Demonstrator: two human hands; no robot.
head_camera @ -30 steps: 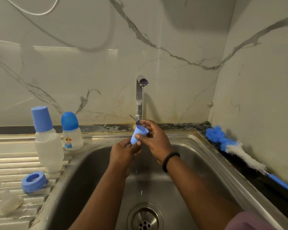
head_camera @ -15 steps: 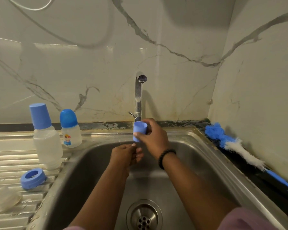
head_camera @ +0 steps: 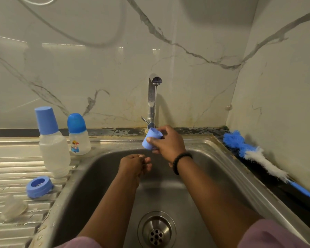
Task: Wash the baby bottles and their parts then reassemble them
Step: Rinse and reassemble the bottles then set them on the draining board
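Two bottles stand on the ribbed draining desk (head_camera: 11, 169) at your far left. The taller bottle (head_camera: 54, 154) is cloudy and wears a light blue cap (head_camera: 46, 120); just to its right, closer to the wall, the smaller bottle (head_camera: 80, 143) has a darker blue domed cap (head_camera: 76, 123) and a small cartoon print on its front. In front of the taller bottle a blue screw ring (head_camera: 39, 186) lies tilted on the ribs, and nearer to you, at the left edge, a clear teat (head_camera: 13, 209) rests on its side.

Moving right, the steel sink (head_camera: 89, 176) opens up, with its drain (head_camera: 157, 231) low in the middle. Your left hand (head_camera: 135, 165) hangs over the basin with its fingers loosely curled and nothing in them; it sits below and apart from the cap your other hand carries.

Behind, the tap (head_camera: 152, 102) rises against the marbled wall, and a thin stream of water falls from its spout. Your right hand (head_camera: 168, 143) is up near the back rim of the sink, just before the tap's base, with thumb and fingers clamped round a small light blue cup-shaped cap (head_camera: 151, 138). The cap is tilted, and you cannot tell whether the water reaches it. A black bead bracelet (head_camera: 181, 162) circles that wrist.

At the far right, a bottle brush (head_camera: 254, 156) with blue and white bristles lies along the dark ledge beside the sink, its blue handle running towards you.
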